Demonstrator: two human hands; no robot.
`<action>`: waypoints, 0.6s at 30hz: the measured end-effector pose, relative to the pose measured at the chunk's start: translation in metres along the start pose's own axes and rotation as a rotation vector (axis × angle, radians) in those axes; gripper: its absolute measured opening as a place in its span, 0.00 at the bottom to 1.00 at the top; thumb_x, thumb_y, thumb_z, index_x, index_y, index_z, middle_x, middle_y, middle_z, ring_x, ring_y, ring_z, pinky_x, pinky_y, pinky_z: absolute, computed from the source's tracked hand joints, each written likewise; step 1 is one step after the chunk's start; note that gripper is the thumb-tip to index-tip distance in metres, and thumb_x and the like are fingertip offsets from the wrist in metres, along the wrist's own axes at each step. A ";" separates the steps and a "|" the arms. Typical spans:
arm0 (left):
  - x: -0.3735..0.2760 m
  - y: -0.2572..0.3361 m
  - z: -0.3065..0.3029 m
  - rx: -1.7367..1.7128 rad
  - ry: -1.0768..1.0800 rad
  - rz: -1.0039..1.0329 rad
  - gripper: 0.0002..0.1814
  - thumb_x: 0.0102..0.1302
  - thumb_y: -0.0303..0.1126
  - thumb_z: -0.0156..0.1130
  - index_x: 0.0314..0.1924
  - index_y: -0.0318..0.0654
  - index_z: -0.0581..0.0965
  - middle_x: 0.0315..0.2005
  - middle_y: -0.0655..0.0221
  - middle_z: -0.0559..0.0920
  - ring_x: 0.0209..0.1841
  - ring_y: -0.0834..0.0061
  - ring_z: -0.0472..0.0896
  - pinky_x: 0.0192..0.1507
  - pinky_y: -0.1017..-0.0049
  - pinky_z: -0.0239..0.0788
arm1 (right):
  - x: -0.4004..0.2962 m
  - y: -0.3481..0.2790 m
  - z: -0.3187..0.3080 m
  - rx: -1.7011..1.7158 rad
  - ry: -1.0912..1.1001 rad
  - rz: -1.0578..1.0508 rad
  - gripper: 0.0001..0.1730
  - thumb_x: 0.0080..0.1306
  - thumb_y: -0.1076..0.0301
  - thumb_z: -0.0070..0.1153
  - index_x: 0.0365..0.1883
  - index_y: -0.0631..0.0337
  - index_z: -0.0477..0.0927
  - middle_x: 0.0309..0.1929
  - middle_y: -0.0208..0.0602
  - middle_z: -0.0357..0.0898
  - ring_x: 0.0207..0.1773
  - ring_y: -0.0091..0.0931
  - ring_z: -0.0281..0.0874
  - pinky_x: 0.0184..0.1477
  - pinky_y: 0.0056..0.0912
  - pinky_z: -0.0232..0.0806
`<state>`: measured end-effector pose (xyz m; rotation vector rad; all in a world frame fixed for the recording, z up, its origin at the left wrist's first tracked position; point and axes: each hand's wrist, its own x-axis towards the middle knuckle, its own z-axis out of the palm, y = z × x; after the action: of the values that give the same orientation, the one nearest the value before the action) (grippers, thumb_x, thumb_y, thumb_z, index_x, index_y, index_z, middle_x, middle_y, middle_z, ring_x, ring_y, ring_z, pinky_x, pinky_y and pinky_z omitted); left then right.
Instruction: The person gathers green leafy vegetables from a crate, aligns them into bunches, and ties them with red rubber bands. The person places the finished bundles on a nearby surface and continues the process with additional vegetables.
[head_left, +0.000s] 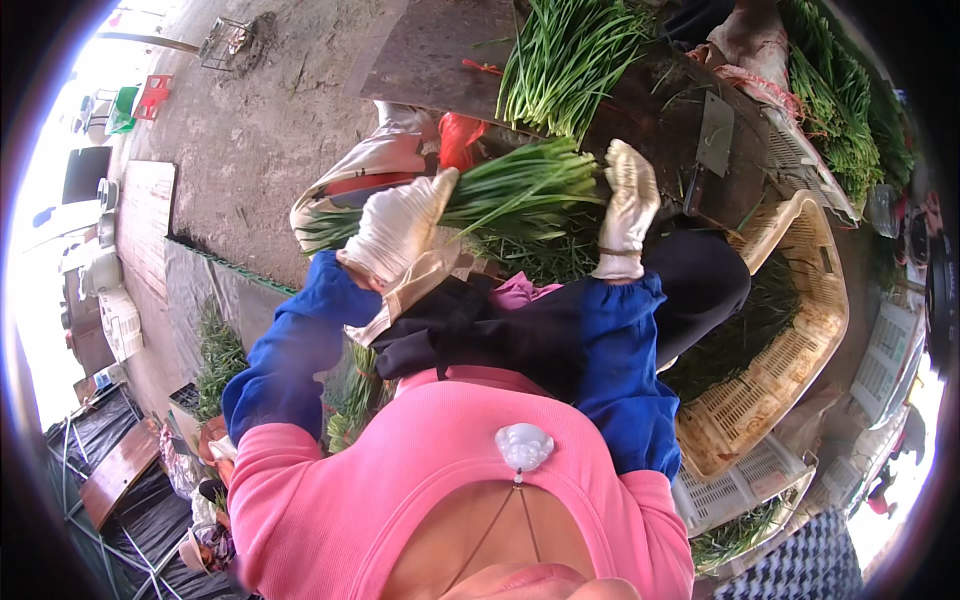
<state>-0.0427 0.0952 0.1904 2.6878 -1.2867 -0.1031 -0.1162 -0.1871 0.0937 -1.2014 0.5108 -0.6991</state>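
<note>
My left hand (397, 225), in a white work glove, is closed around the leafy part of a bunch of green Chinese chives (525, 187), held sideways over my lap. At the bunch's cut end, my right hand (630, 199), gloved too, is upright with its palm towards the stems; I cannot tell whether it touches them. A larger pile of chives (574, 67) lies on the dark board (442, 56) in front of me. A cleaver (715, 135) with a dark handle rests on the board to the right. Loose green leaves lie below the held bunch.
A yellowed plastic crate (814, 322) with greens stands at my right, with a white crate (742, 480) behind it. More chives (832, 105) are heaped at the upper right. A red plastic bag (459, 139) hangs at the board's near edge. Tied chives (356, 390) stand by my left side.
</note>
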 end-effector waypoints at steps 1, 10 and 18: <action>-0.003 -0.007 -0.004 0.029 0.034 0.011 0.32 0.58 0.28 0.64 0.66 0.43 0.71 0.38 0.59 0.82 0.39 0.58 0.84 0.41 0.66 0.76 | -0.002 -0.009 -0.001 -0.006 0.069 -0.043 0.16 0.74 0.60 0.58 0.51 0.64 0.83 0.44 0.32 0.85 0.45 0.22 0.81 0.52 0.25 0.72; -0.012 -0.031 -0.012 0.085 -0.011 0.020 0.39 0.52 0.30 0.66 0.67 0.41 0.67 0.36 0.60 0.79 0.38 0.59 0.83 0.36 0.63 0.75 | -0.029 -0.062 0.033 -0.788 -0.372 -0.718 0.20 0.55 0.70 0.70 0.47 0.46 0.85 0.47 0.30 0.82 0.55 0.32 0.77 0.61 0.41 0.66; -0.010 -0.017 -0.015 -0.001 0.011 0.035 0.36 0.55 0.28 0.64 0.66 0.42 0.69 0.38 0.63 0.82 0.39 0.60 0.83 0.38 0.63 0.75 | -0.023 -0.022 0.033 -0.306 -0.380 -0.462 0.14 0.59 0.76 0.68 0.43 0.54 0.83 0.41 0.30 0.85 0.43 0.28 0.84 0.58 0.40 0.70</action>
<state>-0.0343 0.1150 0.2019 2.6600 -1.3297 -0.0849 -0.1137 -0.1525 0.1242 -1.7246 0.0135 -0.7723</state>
